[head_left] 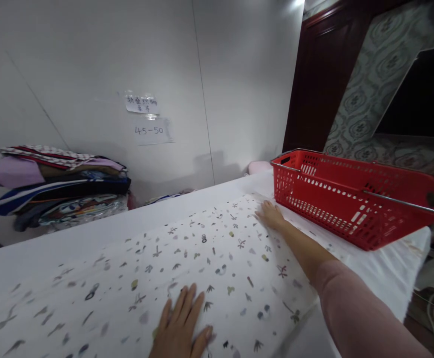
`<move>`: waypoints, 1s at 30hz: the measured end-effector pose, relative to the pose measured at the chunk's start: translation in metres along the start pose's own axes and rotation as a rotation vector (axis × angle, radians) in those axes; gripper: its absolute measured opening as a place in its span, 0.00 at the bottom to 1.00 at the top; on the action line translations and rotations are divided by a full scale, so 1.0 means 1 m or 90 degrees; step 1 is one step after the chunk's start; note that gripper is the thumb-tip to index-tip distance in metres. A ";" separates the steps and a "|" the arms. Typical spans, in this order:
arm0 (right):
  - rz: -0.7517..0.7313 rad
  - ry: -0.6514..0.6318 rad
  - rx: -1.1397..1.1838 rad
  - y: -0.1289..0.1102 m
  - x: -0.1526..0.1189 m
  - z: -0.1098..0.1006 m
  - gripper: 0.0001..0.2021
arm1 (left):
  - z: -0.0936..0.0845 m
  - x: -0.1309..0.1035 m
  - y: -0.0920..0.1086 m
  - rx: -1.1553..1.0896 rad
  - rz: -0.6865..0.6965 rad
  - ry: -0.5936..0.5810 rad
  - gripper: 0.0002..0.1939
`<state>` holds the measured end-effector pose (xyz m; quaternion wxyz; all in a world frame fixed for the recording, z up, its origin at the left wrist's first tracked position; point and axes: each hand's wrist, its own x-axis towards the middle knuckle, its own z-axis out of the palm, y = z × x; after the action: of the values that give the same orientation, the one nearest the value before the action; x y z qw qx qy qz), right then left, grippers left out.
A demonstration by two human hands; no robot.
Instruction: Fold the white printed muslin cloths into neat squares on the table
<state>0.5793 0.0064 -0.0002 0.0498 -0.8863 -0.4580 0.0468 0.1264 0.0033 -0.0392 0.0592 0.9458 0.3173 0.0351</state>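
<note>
From here I see the left hand point(177, 325) flat, fingers spread, on a printed cloth point(217, 258); the right hand's point(271, 215) fingers stretch out over its far right corner. The cloth lies along the white table point(82, 236), long axis left to right, one end toward the red basket point(323, 201). Folded fabrics point(67, 188) are stacked beyond.

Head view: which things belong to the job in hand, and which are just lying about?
In the job, by the look of it:
patterned sheet, under left hand and right hand
white table, beneath the sheet

Apparently just lying about:
red basket
stacked fabrics
paper notes
</note>
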 end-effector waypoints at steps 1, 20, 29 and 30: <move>0.002 -0.003 0.002 -0.001 0.004 0.001 0.34 | 0.002 0.000 -0.002 -0.001 0.004 0.006 0.32; 0.045 -0.008 0.006 0.000 0.052 0.005 0.36 | 0.022 0.002 -0.024 0.013 0.063 0.023 0.32; 0.012 -0.013 0.032 -0.019 0.044 0.003 0.35 | 0.015 -0.002 -0.013 0.006 0.062 0.045 0.33; 0.001 -0.010 0.036 -0.021 0.036 0.002 0.35 | 0.012 -0.003 -0.011 0.003 0.063 0.052 0.33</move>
<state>0.5826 0.0478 -0.0008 0.0716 -0.8844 -0.4564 0.0665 0.1189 0.0089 -0.0525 0.0423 0.9584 0.2720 0.0756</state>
